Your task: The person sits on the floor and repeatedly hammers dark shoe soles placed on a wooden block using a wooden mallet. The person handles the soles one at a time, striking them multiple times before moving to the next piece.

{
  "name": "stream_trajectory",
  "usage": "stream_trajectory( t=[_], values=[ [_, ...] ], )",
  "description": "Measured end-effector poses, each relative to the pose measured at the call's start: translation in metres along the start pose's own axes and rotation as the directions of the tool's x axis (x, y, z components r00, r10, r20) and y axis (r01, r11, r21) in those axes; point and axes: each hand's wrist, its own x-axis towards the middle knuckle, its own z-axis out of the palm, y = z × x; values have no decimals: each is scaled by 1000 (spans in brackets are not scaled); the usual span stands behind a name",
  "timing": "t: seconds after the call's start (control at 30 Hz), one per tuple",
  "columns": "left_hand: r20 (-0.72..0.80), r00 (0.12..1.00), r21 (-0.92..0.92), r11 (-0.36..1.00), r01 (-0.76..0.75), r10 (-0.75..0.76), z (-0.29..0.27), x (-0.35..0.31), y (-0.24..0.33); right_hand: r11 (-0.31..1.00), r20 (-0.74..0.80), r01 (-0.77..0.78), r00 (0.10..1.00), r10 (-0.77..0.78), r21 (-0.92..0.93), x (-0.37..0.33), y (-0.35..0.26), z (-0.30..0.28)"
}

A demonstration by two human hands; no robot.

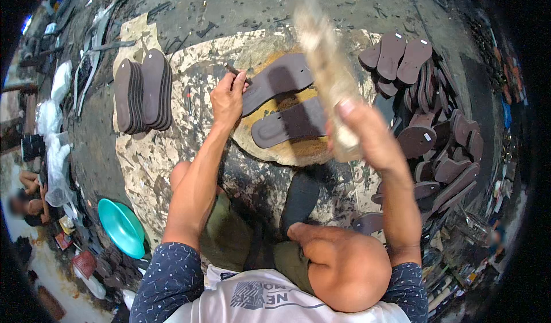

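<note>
My left hand (228,100) pinches a short dark rod, likely a hole punch (232,69), at the left end of a brown sandal sole (276,80). A second brown sole (287,126) lies nearer to me, beside the first. Both rest on a round, yellowish-brown work block (315,149). Raised over the right side of the soles, my right hand (373,130) grips a pale wooden mallet (327,53), blurred by motion. It partly covers the soles' right ends and casts a shadow across them. Small dark holes show in the soles.
Two neat stacks of brown soles (156,90) stand at the left on the stained sheet (189,128). A loose heap of soles (436,133) lies at the right. A turquoise basin (120,228) sits at the lower left, near plastic bags (55,151). Scraps litter the floor.
</note>
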Motion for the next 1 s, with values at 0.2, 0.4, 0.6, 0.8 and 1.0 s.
stream_trajectory(
  t=[0.2,0.4,0.6,0.8,1.0],
  values=[
    [9,969,185,952,-243,245,0,-7,8,506,-129,863,502,-856,-2,17,-60,33],
    [43,908,269,871,-412,417,4,-7,-20,954,159,74,987,-29,-290,83,74,22],
    [-219,902,-555,808,199,-372,-6,-3,5,961,45,-252,968,248,115,35,119,27],
    [61,996,-162,984,73,-64,5,-32,3,922,114,-370,927,358,115,28,91,36],
    [45,990,40,990,-135,133,7,-35,6,995,79,-85,994,80,51,12,13,12]
  ],
)
